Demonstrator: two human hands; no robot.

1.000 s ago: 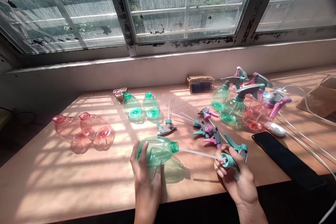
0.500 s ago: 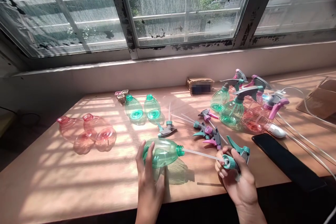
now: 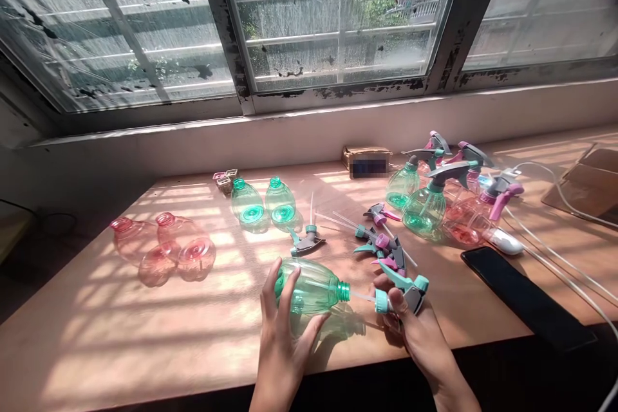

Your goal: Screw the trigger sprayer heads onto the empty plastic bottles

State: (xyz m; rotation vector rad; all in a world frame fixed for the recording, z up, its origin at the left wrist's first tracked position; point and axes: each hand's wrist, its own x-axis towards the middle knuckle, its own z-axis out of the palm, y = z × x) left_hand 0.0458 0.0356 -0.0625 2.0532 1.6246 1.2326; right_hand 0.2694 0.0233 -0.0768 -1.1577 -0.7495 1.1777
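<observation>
My left hand (image 3: 286,328) grips a clear green bottle (image 3: 313,286) around its base, tipped on its side with the neck pointing right. In my right hand (image 3: 410,318) is a teal and grey spray trigger head (image 3: 410,296), its collar facing the bottle's mouth. The dip tube (image 3: 362,296) runs into the neck, and a short gap separates collar from neck. Just beyond the bottle, a loose teal and grey spray head (image 3: 308,243) lies on the table. Several more spray heads (image 3: 381,241), teal and pink, are heaped behind my right hand.
Two green bottles (image 3: 280,201) stand at the back, and two pink bottles (image 3: 186,244) are at the left. Assembled spray bottles (image 3: 425,209) cluster at the right. A black phone-like slab (image 3: 521,296), white mouse (image 3: 505,241), cables and cardboard box (image 3: 586,183) lie farther right.
My right hand has moved left with the spray head, pushing the dip tube deeper into the bottle. The spray head has turned, so its collar faces the neck. The bottle shifted slightly right.
</observation>
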